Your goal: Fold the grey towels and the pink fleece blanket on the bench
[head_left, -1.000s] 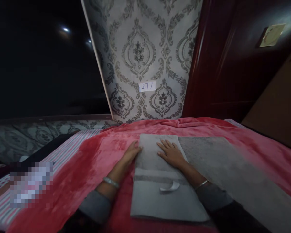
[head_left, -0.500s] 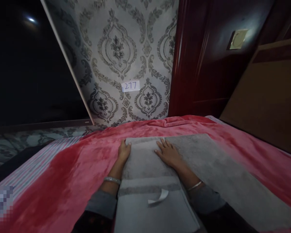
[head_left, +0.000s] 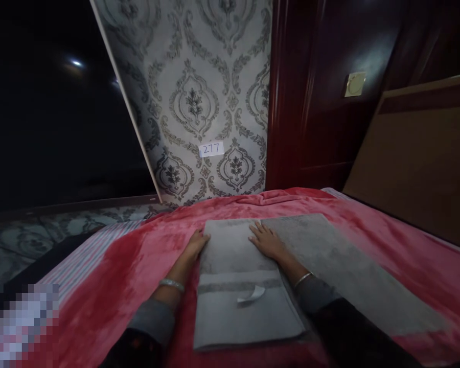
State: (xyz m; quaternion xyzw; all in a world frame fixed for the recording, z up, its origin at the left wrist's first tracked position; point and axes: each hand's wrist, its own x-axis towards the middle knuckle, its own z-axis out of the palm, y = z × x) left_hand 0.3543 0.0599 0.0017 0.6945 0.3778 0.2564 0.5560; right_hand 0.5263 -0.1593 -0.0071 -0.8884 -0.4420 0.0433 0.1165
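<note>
Half a second ago the left hand (head_left: 195,244) was at the far left corner of the towel (head_left: 233,255); now it is a little nearer the person along the same edge. The towel's near edge, cut off then, now shows in full. The right hand (head_left: 267,243) stays on the folded part, and the view has shifted.

There are two hands and one towel, lying between and under them, its unfolded part spreading out to the right of the right hand. The right hand is flattened palm down, fingers spread, grasping nothing. The left hand has its thumb by the edge; whether it pinches the cloth I cannot tell.

One tag (head_left: 252,295) lies on the towel, nearer the person than both hands. Two bracelets (head_left: 172,284), one on each wrist. One red blanket (head_left: 153,255) is under the towel; one striped sheet (head_left: 82,260) shows left of the left hand. Beyond the hands, one card (head_left: 211,148) marked 277 is on the wall (head_left: 193,102), with one screen (head_left: 53,128) to its left.
</note>
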